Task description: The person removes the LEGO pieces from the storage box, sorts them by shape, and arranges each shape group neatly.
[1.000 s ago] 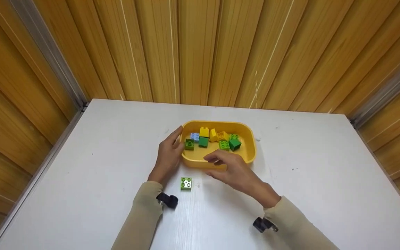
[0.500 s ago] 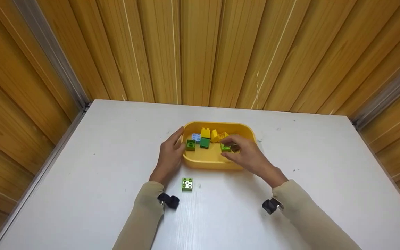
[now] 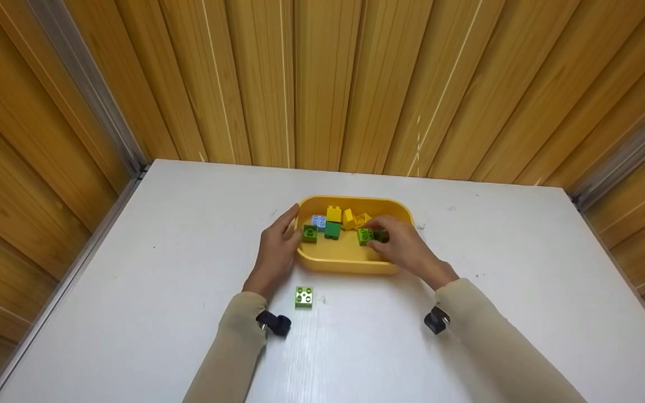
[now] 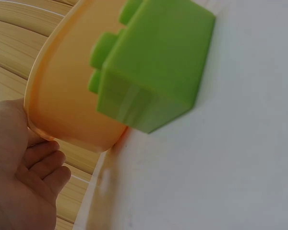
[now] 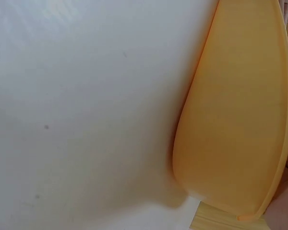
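A yellow plastic bin (image 3: 350, 267) with several toy building bricks in it stands on the white table. My left hand (image 3: 277, 246) holds the bin's left end, its thumb at the rim; in the left wrist view its other fingers (image 4: 43, 160) curl beside the wall. Inside the bin's right half, my right hand (image 3: 406, 246) pinches a light green brick (image 3: 365, 237) between thumb and fingertips. That hand partly hides a darker green brick. In the right wrist view the bin wall (image 5: 230, 110) covers the fingertips.
Another light green brick (image 3: 303, 297) lies studs up in front of the bin. Also inside are a dark green brick (image 3: 332, 230), an olive-green brick (image 3: 309, 233), a light blue brick (image 3: 318, 222) and yellow bricks (image 3: 333, 214). Wood-patterned walls (image 3: 322, 84) surround the table (image 3: 199, 224).
My right hand has moved from over the bin's front rim into its right half and closed its fingertips on the light green brick. My left hand has stayed at the bin's left end.
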Motion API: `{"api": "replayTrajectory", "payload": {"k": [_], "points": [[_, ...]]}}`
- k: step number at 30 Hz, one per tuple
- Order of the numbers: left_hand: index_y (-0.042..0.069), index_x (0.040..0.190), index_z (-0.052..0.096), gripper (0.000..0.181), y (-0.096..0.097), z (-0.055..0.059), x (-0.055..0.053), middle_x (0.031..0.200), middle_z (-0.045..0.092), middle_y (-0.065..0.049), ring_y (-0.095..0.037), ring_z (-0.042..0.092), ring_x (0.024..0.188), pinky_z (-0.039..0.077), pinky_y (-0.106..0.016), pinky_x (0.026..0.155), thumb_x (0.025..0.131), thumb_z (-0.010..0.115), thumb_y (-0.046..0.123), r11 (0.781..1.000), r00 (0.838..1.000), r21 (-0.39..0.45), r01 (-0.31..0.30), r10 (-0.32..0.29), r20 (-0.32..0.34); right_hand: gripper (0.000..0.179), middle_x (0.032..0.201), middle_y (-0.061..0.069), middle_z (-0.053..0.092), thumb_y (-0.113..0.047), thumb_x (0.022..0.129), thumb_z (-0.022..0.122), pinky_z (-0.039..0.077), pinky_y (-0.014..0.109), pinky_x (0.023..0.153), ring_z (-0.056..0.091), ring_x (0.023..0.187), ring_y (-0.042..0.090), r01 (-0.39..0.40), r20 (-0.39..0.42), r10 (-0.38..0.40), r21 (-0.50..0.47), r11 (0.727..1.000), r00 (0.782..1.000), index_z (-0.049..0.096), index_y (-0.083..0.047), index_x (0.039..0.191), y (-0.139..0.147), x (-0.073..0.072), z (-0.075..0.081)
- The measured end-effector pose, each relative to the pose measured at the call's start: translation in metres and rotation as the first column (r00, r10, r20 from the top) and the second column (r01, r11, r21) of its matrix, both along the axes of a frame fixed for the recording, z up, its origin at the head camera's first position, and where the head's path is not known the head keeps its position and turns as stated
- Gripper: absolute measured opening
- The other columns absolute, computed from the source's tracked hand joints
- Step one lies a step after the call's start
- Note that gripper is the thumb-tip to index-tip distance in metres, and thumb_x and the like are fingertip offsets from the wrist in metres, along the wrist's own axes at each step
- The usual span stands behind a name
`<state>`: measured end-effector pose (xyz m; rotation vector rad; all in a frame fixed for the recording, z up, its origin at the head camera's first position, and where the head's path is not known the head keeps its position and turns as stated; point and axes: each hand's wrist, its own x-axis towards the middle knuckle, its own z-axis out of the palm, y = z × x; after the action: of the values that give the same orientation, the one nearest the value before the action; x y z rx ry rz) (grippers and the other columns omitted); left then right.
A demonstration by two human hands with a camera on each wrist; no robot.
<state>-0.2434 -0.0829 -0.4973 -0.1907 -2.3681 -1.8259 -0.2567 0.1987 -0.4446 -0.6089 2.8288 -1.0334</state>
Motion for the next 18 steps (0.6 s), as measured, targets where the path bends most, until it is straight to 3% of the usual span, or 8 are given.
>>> {"api": "replayTrajectory", "payload": {"k": [7,18], "points": [[0.006,0.162,0.044,0.059,-0.0005,-0.0004,-0.0014,0.166,0.042,-0.006,-0.021,0.034,0.155,0.033,-0.035,0.124,0.104,0.055,0.002,1.0,0.999,-0.005,0.008,-0.008,-0.037,0.034,0.132,0.016,0.067,-0.004,0.097,0.077,0.05,0.052,0.112,0.061,0.125,0.035,-0.008,-0.046,0.012,0.079,0.997,0.999,0.07,-0.001,0.13,-0.0012,-0.0057,-0.003],[0.008,0.162,0.044,0.059,0.0,-0.0019,-0.0023,0.167,0.042,-0.005,-0.02,0.034,0.155,0.032,-0.035,0.125,0.104,0.056,0.002,1.0,0.999,-0.006,0.012,-0.012,-0.032,0.033,0.132,0.014,0.068,-0.004,0.096,0.077,0.05,0.051,0.111,0.057,0.122,0.034,-0.007,-0.07,0.019,0.168,0.986,0.997,0.072,-0.001,0.129,-0.0034,-0.0093,-0.003]]}}
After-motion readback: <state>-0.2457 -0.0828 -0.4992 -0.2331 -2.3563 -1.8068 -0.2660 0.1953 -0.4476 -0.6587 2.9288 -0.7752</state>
